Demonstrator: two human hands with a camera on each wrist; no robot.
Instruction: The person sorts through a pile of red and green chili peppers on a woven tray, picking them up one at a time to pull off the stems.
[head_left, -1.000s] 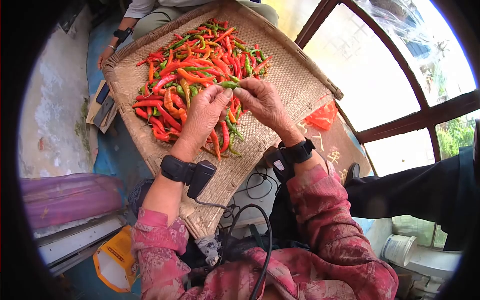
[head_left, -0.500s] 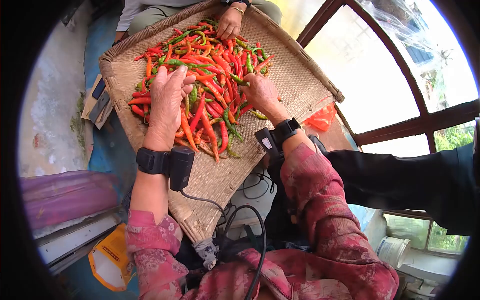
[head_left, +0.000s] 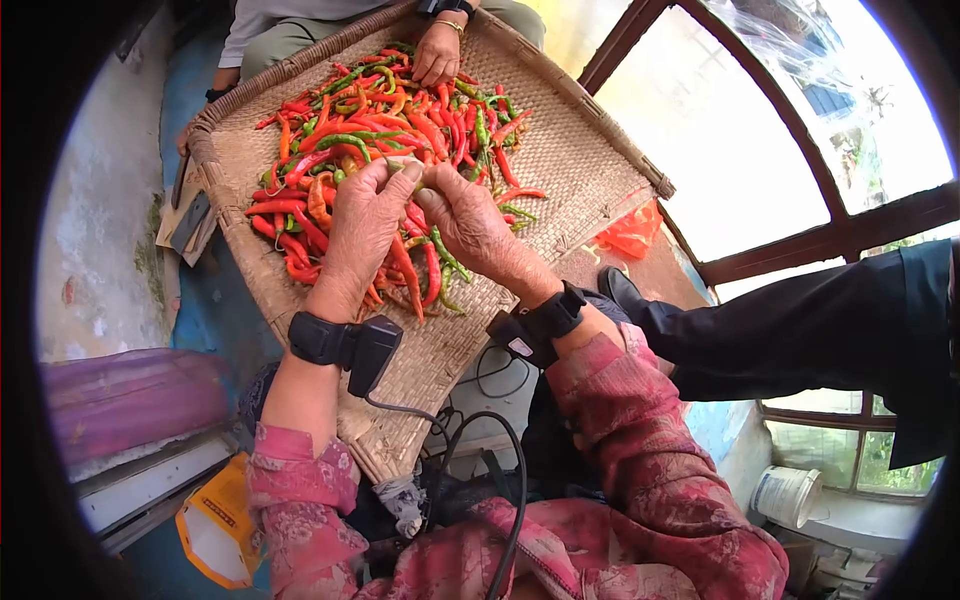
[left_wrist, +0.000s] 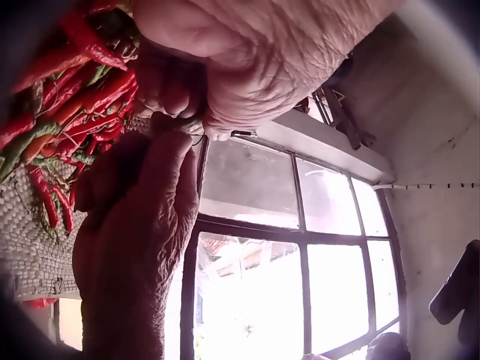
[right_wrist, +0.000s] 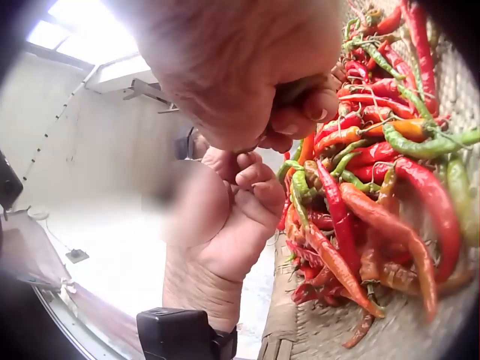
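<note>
Over the heap of red, orange and green chili peppers (head_left: pixel 405 275), my two hands meet, fingertips close together. A small green chili pepper (head_left: pixel 397 164) is pinched between them, mostly covered by fingers. My left hand (head_left: pixel 362 225) holds it from the left with thumb and fingers. From the other side my right hand (head_left: pixel 472 225) grips it, and the right wrist view shows a dark green part of the pepper (right_wrist: pixel 296 90) under the curled fingers. The heap lies on a woven tray (head_left: pixel 590 165).
Another person's hand (head_left: pixel 437 55) touches the heap's far side. A dark-trousered leg (head_left: pixel 800 320) extends in from the right, near a red plastic bag (head_left: pixel 632 232). Black cables (head_left: pixel 520 480) hang below my wrists. Windows line the right, and a yellow-and-white box (head_left: pixel 220 520) stands lower left.
Half a second ago my hands were apart, the right with a green chili pepper, the left spread over the heap. Now they meet at a pepper. The other person's hand has come into the heap.
</note>
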